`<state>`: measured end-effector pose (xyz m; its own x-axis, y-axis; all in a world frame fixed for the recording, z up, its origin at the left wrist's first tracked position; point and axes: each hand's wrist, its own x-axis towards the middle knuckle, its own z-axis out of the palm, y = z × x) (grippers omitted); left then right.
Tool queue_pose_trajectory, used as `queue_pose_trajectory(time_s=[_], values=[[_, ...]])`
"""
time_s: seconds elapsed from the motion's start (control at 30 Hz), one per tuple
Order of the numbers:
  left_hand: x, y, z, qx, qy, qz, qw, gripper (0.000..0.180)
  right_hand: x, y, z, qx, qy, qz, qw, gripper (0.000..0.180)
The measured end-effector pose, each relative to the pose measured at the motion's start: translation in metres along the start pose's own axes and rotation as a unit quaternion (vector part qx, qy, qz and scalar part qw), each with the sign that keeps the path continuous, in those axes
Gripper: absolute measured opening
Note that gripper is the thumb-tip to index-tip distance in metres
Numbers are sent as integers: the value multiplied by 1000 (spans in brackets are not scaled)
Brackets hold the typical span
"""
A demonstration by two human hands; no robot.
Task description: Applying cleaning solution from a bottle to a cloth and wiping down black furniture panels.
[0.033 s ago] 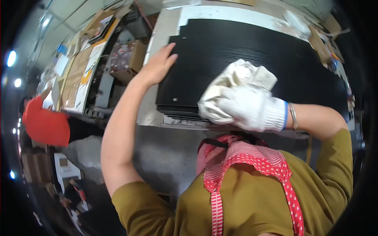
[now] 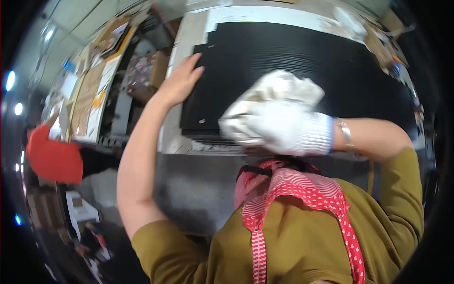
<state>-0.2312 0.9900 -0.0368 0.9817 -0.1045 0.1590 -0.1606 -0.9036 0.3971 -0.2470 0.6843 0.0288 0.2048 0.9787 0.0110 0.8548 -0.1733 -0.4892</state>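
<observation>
A stack of flat black panels [image 2: 340,71] with a wood-grain top lies on the table before me. My left hand [image 2: 182,78] is bare and rests at the stack's left edge, its fingers stretched out over the rim of the top panel. On my right hand [image 2: 295,125] is a white knitted glove with a blue-edged cuff. It presses a bunched off-white cloth [image 2: 269,90] onto the panel near its front edge; the fingertips are hidden, and the glove is blurred. Small holes or fittings show near the panel's left corners.
A white-topped table [image 2: 172,135] bears the stack. Clear plastic wrap [image 2: 350,23] and cardboard pieces [image 2: 378,45] lie at the far right. Leftward stand a cardboard box [image 2: 158,71] of plastic items and a cluttered workbench [image 2: 90,102], with a person in red [image 2: 54,154] beside it.
The cloth and my gloved right hand have slid a little to the left over the panel. My left hand keeps its place at the edge. The whole view has shifted slightly.
</observation>
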Motion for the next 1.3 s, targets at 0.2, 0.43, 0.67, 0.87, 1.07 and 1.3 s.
queue_pose_trajectory(time_s=[0.2, 0.43, 0.67, 0.87, 1.07, 1.3], values=[[16, 26, 0, -12, -57, -39, 998, 52, 19, 0, 28, -122, 193, -6, 974, 18], [20, 49, -23, 326, -21, 32, 944, 50, -228, 67, -12, -24, 339, 269, 901, 19], [212, 238, 92, -58, -36, 268, 961, 51, -146, 36, 17, -77, 371, 183, 907, 12], [245, 305, 165, 25, -126, 201, 971, 53, -258, 94, -6, -131, 477, 215, 842, 9], [244, 306, 164, 18, -94, 240, 966, 50, -278, 117, -12, -269, 449, 280, 805, 12], [236, 304, 155, 14, -98, 216, 971, 45, -356, 123, -61, -323, 356, 430, 764, 21]])
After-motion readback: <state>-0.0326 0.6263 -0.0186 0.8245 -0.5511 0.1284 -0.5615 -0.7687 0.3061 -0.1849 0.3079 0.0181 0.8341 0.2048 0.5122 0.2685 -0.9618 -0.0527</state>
